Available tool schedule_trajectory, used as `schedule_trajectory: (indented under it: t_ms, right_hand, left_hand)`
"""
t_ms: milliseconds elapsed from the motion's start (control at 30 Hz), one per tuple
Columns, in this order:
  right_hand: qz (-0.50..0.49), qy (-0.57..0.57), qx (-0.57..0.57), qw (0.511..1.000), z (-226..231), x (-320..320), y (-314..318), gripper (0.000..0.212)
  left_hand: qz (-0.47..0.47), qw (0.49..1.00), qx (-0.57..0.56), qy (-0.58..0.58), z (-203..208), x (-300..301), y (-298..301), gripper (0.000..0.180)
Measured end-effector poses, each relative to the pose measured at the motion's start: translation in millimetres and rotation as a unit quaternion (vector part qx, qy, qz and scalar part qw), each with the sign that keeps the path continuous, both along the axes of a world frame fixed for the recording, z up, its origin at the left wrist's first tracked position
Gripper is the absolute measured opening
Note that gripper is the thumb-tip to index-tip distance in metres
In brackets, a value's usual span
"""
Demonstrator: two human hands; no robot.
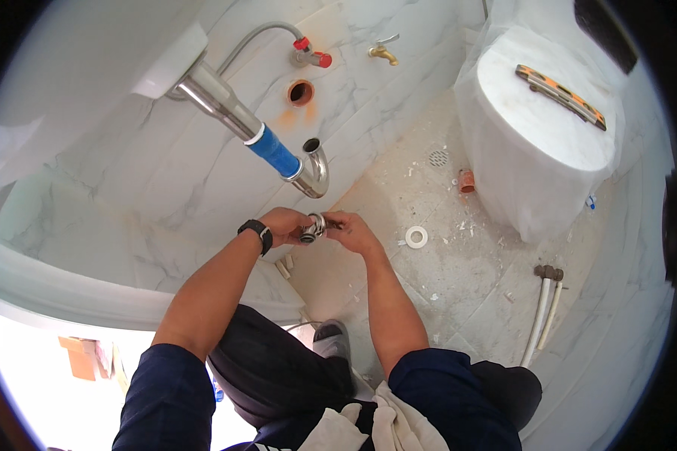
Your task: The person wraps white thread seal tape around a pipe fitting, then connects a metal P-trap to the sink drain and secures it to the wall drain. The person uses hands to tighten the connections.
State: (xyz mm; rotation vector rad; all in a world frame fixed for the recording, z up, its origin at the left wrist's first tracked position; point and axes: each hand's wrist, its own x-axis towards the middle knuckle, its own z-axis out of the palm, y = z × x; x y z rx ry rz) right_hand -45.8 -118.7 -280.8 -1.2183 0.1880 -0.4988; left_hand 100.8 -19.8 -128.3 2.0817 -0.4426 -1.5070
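Between my hands is a short chrome pipe fitting (313,228) with a ring-shaped end. My left hand (283,225), with a dark watch at the wrist, has its fingers closed round one side of it. On the other side, my right hand (353,232) pinches the fitting; some of its fingertips are hidden. Just above hangs a chrome U-bend (320,174), its free end turned up. It joins a drain pipe (222,101) under the white basin (169,68), with a blue wrap (273,150) round the lower part.
A wall drain hole (301,93), a red-handled valve (312,56) and a brass tap (384,52) are on the marble-patterned wall. Right stands a plastic-covered toilet (519,143) with an orange-and-grey tool (560,96) on it. A white ring (416,237) and hammers (547,301) lie on the floor.
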Motion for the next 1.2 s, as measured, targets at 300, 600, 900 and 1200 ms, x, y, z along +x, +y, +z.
schedule_trajectory:
  t_ms: [300,600,900,1200]
  right_hand:
    - [-0.199,0.322,0.018,0.925,20,-19,-18,0.050]
    - [-0.154,0.186,0.283,0.928,52,2,12,0.048]
    - [-0.335,-0.027,0.233,0.912,75,-40,-61,0.034]
    - [-0.340,0.012,-0.082,0.937,177,-28,-116,0.033]
  left_hand:
    - [0.082,0.990,-0.091,-0.062,-16,-19,-5,0.041]
    - [-0.200,0.915,-0.164,-0.310,-31,-43,-5,0.081]
    - [-0.216,0.899,-0.123,-0.360,-15,-18,-9,0.062]
    - [0.067,0.927,-0.279,-0.243,12,7,-28,0.030]
